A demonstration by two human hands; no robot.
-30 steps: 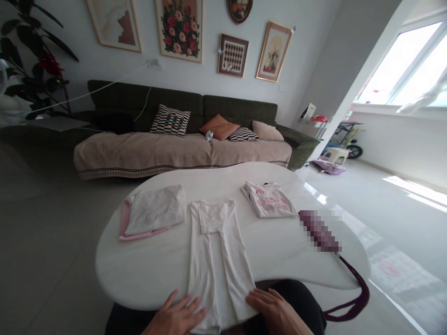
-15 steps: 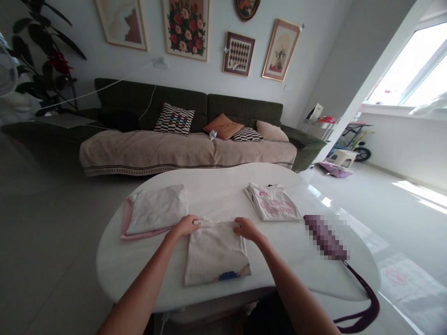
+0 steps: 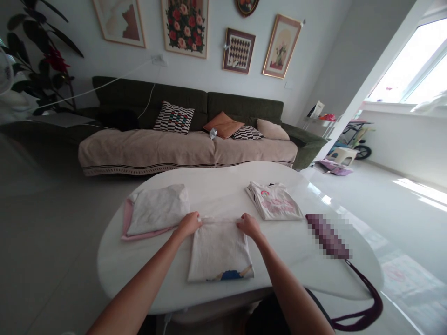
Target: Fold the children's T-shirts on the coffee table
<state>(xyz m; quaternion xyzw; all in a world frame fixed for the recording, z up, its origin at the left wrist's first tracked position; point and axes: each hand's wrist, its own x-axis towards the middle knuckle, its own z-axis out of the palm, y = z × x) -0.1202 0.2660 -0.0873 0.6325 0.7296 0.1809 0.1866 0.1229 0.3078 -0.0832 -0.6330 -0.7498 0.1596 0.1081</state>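
A white folded shirt (image 3: 221, 249) with a blue print at its near edge lies on the white table (image 3: 279, 251) in front of me. My left hand (image 3: 190, 224) pinches its far left corner. The far right corner is between the fingers of my right hand (image 3: 249, 225), which are closed too. Just left of my left hand is a greyish-white folded garment (image 3: 159, 209) on top of a pink one (image 3: 127, 218). Beyond my right hand sits a stack of folded white shirts (image 3: 275, 201) with pink print on top.
A maroon strap (image 3: 370, 288) hangs over the table's right edge, joined to a blurred-out maroon item (image 3: 328, 236). Behind the table stands a dark green sofa (image 3: 244, 107) with a beige cover (image 3: 188, 151) and several cushions.
Both hands have moved slightly right and away from me at the shirt's far edge. The shirt has shifted a little the same way and its blue print shows more.
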